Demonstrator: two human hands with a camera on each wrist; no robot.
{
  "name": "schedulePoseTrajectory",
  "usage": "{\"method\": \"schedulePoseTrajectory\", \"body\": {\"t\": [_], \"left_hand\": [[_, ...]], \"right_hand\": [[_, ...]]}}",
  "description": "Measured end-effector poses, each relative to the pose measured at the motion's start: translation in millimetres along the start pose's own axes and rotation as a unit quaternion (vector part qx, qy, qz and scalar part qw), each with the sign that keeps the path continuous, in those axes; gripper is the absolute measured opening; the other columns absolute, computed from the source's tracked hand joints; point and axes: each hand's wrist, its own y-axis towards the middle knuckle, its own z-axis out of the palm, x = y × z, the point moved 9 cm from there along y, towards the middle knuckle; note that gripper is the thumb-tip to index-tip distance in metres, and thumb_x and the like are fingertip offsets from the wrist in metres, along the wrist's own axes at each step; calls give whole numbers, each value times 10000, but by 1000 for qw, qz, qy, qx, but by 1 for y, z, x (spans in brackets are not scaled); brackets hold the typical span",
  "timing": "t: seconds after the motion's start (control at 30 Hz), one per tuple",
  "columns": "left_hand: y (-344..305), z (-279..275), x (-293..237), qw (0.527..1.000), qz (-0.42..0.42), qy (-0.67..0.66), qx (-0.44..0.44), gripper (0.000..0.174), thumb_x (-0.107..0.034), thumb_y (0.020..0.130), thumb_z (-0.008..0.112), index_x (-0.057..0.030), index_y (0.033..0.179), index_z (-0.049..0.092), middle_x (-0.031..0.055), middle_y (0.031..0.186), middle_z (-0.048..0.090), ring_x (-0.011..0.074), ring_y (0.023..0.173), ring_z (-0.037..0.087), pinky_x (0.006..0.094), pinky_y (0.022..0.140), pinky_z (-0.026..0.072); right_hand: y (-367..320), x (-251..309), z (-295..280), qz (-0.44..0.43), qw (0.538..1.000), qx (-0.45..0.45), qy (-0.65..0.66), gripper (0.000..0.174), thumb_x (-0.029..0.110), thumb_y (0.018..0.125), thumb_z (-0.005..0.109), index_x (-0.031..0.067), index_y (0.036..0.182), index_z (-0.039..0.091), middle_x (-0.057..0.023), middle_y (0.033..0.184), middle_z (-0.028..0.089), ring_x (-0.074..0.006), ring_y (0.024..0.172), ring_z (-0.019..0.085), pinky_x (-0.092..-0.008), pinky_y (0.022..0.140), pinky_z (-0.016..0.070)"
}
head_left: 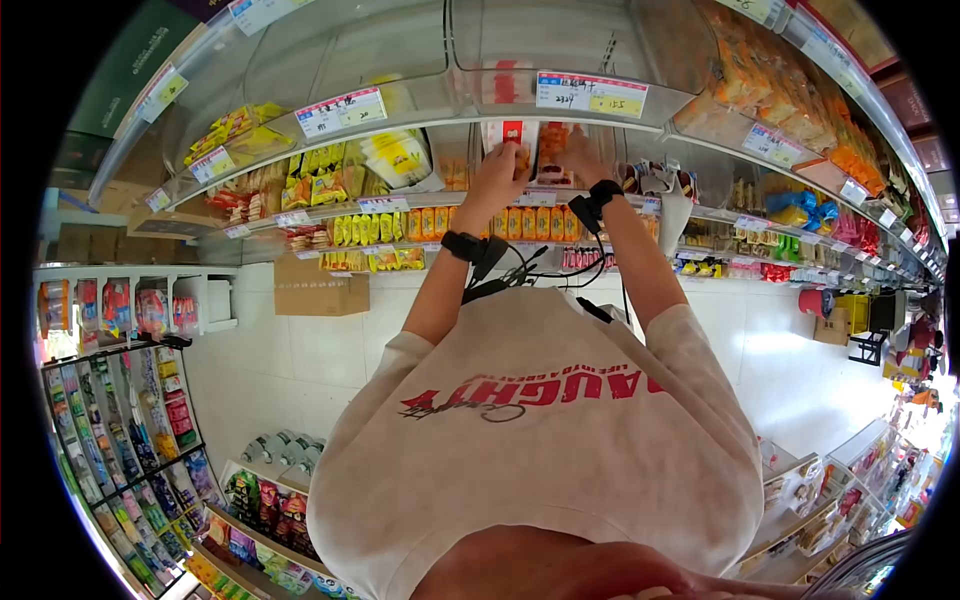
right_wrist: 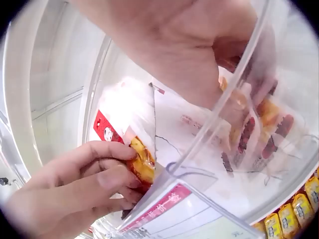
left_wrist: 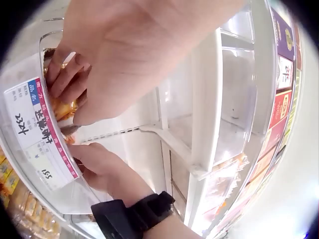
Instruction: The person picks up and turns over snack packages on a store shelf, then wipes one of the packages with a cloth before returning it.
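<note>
Head view, L to R.
- Far L: cardboard box (head_left: 320, 287) on the low ledge under the shelves. Yellow packs (head_left: 330, 185) in rows on the shelf above it.
- Centre: both arms raised to the shelf (head_left: 420, 205), each w/ a black strap at the wrist.
- Left hand (head_left: 497, 172): fingers curled, thumb and fingertips pinching an orange-and-red packet (right_wrist: 142, 162). The packet sits at the open front of a clear bin (right_wrist: 200, 119), just inside the rim, touching the white bags behind it.
- Price label (left_wrist: 37, 132): handwritten digits, fixed to the bin's front wall, just below the left hand's fingers.
- Right hand (head_left: 578, 158): just beside the left one, same bin. Fingers are down behind the clear wall among the packets there (right_wrist: 259, 124). Seen only thru the plastic and blurred, so cannot tell if they are closed on one or lying loose.
- Far R: orange snack bags (head_left: 750, 80) stacked in the upper bins, well apart from both hands.
</note>
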Motion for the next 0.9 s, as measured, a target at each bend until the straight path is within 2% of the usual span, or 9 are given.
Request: {"method": "schedulePoseTrajectory", "body": {"t": [0.1,0.13,0.37,0.4,0.5,0.53,0.67,0.8,0.9], "left_hand": [[0,2,4,999,24,15,-19,368,-127,869,724,-13,1149,514,216,1101,589,432,1014,594,493,862,501],[0,3,7,1000,14,-2,-17,381,-133,861,734,-8,1145,513,211,1093,587,429,1004,593,490,868,499],[-4,5,10,998,-21,-29,61,409,-217,902,713,12,1202,554,225,1152,589,407,1075,601,457,929,498],[-6,2,6,996,-28,-31,76,414,-240,934,691,33,1226,582,231,1152,620,385,1031,641,445,895,521],[-11,-12,-9,990,-20,-128,53,382,-234,952,689,52,1192,611,200,1030,674,323,890,689,400,802,550],[-14,-21,-21,988,-17,-150,40,362,-230,955,693,54,1167,619,181,979,679,288,849,687,377,772,549],[-24,-27,-40,964,-24,-257,61,281,-208,974,699,32,1107,641,79,837,676,140,743,635,289,683,515],[-37,-28,-38,956,-36,-265,116,222,-177,970,708,12,1076,657,24,799,666,65,717,599,242,633,475],[-46,-41,-40,959,-48,-255,114,182,-139,967,703,17,1054,666,9,760,637,67,708,602,229,636,482]], "right_hand": [[4,-13,12,45,997,53,43,254,123,821,649,-106,931,659,-321,842,667,-439,843,681,-470,733,546],[-7,-3,2,-30,996,-8,83,222,126,825,654,-94,837,639,-330,860,666,-465,863,674,-497,734,539],[-52,18,-56,-13,987,-155,37,180,137,918,588,-23,997,618,-284,844,677,-480,810,663,-569,722,519],[-60,20,-66,-72,976,-195,59,179,130,946,587,-15,1051,599,-264,817,680,-474,746,650,-525,658,515],[-90,18,-87,-66,958,-191,205,171,135,948,626,-17,1021,594,-240,752,654,-421,643,632,-455,598,489],[-99,9,-85,-48,950,-185,247,159,128,973,636,-14,1029,593,-156,774,677,-237,630,627,-363,597,462],[-143,29,-71,-34,907,5,419,198,103,1034,586,-4,1199,615,-11,1001,698,-27,866,561,-238,713,459],[-171,57,-59,-24,876,19,481,229,113,1017,626,-3,1215,624,-27,1002,715,-50,919,614,-229,801,498],[-178,56,-51,-17,901,15,432,216,120,1000,655,-8,1175,649,-38,1005,716,-59,913,633,-245,799,516]]}}
